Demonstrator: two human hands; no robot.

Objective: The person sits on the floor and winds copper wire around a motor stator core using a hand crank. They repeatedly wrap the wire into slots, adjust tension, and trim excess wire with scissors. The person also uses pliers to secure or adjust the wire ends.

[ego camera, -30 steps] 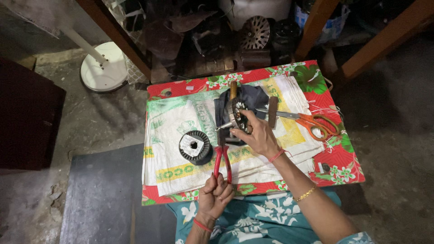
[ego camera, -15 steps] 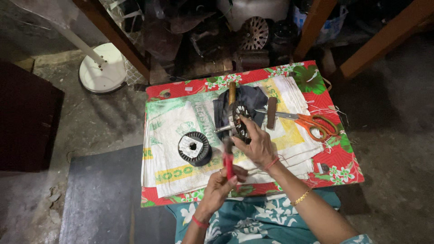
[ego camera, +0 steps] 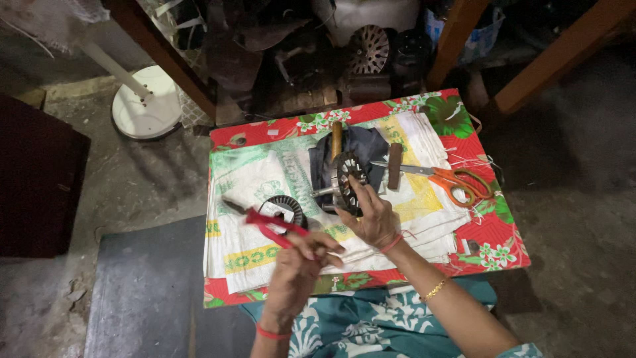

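Observation:
My left hand (ego camera: 299, 265) grips red-handled pliers (ego camera: 268, 224), whose jaws point left over a round black wound coil (ego camera: 281, 207) lying on the white sack. My right hand (ego camera: 371, 215) holds a round black slotted motor core (ego camera: 349, 180) upright by its lower rim, in front of a dark cloth (ego camera: 361, 147). A short metal shaft sticks out of the core to the left.
The low table (ego camera: 490, 232) has a red floral cover under white printed sacks. Orange-handled scissors (ego camera: 450, 179), a brown wooden block (ego camera: 394, 166) and a wooden-handled tool (ego camera: 336, 138) lie behind the core. A white round fan base (ego camera: 146, 109) and motor parts (ego camera: 368, 50) stand on the floor beyond.
My left hand has lifted the pliers and swung them from pointing upright to pointing left over the coil. My right hand keeps its hold on the core.

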